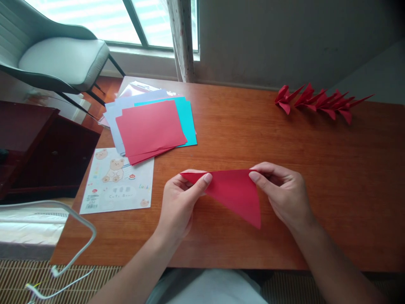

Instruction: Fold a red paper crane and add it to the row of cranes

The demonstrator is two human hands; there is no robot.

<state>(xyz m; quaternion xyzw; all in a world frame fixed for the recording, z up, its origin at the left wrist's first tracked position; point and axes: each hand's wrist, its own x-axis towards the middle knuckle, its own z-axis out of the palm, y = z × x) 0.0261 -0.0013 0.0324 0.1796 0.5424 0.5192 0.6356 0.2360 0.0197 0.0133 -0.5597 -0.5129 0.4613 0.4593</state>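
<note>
A red paper folded into a triangle (236, 192) hangs just above the wooden table (253, 131), its point aimed down toward me. My left hand (180, 202) pinches its left corner between thumb and fingers. My right hand (283, 192) pinches the upper right corner. Both hands are closed on the paper.
A stack of red, cyan and lilac sheets (152, 124) lies at the table's left, with a bear-printed packet (118, 179) in front of it. Several folded red paper cranes (319, 101) sit at the far right. A grey chair (57, 55) and dark cabinet (41, 147) stand left; a white cable (72, 249) hangs beside the table.
</note>
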